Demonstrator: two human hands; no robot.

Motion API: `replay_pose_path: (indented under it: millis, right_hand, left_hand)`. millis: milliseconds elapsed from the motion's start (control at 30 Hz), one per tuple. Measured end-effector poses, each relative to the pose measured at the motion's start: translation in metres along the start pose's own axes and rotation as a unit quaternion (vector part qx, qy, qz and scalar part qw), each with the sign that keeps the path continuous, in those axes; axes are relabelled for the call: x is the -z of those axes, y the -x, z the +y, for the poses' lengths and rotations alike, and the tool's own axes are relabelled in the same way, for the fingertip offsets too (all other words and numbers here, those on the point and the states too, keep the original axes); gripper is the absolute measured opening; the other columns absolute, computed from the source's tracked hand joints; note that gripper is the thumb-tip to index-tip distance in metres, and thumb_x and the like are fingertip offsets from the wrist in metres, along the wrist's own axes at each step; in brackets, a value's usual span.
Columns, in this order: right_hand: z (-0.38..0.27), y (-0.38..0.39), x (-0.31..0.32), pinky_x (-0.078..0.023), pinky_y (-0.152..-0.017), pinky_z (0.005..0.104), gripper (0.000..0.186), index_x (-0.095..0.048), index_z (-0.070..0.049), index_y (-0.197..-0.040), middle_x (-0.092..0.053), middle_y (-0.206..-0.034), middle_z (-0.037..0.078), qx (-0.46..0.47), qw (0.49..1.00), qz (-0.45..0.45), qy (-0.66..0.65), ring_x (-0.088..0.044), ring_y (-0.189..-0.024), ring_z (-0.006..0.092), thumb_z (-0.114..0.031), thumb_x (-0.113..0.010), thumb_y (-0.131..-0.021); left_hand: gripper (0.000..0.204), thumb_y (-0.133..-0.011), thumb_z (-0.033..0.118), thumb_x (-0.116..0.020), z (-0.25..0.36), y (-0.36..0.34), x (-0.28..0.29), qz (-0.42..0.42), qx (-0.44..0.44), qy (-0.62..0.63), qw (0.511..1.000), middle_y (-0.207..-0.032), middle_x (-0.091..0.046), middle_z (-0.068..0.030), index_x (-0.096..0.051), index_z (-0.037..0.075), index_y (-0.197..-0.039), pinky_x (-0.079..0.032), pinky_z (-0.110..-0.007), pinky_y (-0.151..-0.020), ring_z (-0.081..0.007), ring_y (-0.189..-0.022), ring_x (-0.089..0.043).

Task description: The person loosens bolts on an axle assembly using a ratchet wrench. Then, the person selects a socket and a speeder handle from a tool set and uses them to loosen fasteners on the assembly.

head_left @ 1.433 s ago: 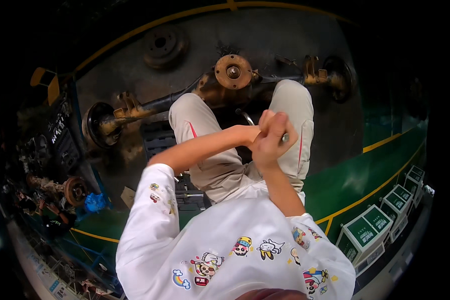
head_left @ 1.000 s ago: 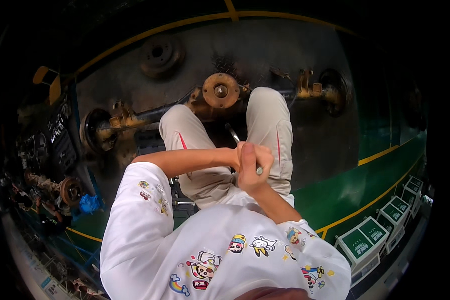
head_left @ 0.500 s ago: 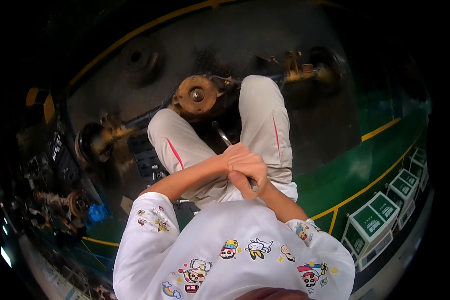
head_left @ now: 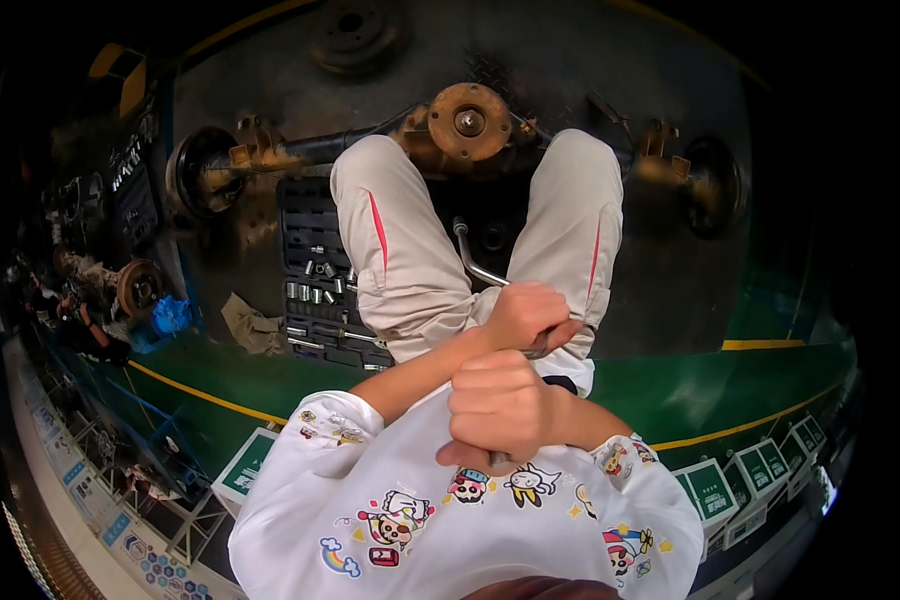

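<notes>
Both my hands grip a chrome socket wrench [head_left: 475,268] with a bent shaft. Its socket end points away from me between my knees. My left hand [head_left: 526,314] is closed round the shaft farther out, and a bit of metal shows below its fingers. Nearer my chest, my right hand [head_left: 500,408] is closed in a fist on the handle; the handle's end pokes out under the thumb. Beyond my knees lies a vehicle axle [head_left: 320,148] with a rusty round flange [head_left: 470,122] at its middle. The wrench's socket stands apart from the flange.
An open socket set case [head_left: 305,225] with loose sockets [head_left: 310,292] lies left of my leg, beside a brown cloth [head_left: 252,325]. Drums sit at the axle's ends, and a round metal drum [head_left: 355,35] lies behind. White-and-green boxes [head_left: 705,490] stand right.
My hands have moved apart: the right has come back toward my chest, the left slightly outward and right. My view has shifted, so the axle appears farther up and to the right.
</notes>
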State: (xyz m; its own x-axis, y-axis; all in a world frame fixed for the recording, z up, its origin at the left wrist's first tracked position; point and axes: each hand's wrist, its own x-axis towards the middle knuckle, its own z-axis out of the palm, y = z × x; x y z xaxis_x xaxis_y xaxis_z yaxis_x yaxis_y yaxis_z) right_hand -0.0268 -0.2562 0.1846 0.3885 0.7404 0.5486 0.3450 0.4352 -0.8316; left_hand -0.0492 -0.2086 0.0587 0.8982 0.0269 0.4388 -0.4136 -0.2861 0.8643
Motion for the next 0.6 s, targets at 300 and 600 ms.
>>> replay_pose_path:
  millis: [300,600]
  right_hand:
    - [0.008,0.040,0.013,-0.028,-0.042,0.0327,0.028,-0.047,-0.006,-0.062,-0.038,-0.057,0.002,-0.031,0.999,0.011,-0.038,-0.038,-0.044,0.0205,-0.010,-0.069,-0.078]
    - [0.048,0.024,-0.008,-0.021,-0.037,0.0282,0.040,-0.040,-0.003,-0.064,-0.037,-0.049,-0.001,0.078,0.966,0.247,-0.004,-0.026,-0.038,0.0123,-0.018,-0.043,-0.101]
  left_hand:
    - [0.039,-0.087,0.013,-0.067,-0.024,-0.055,-0.010,0.149,0.001,0.012,0.989,-0.051,-0.041,-0.0099,-0.045,0.004,-0.055,-0.030,-0.038,-0.045,-0.0300,-0.045,-0.040]
    - [0.041,-0.082,0.018,-0.067,-0.060,-0.067,-0.019,0.161,-0.035,-0.023,0.986,-0.046,-0.047,-0.0072,-0.048,0.011,-0.047,-0.037,-0.037,-0.042,-0.0277,-0.044,-0.050]
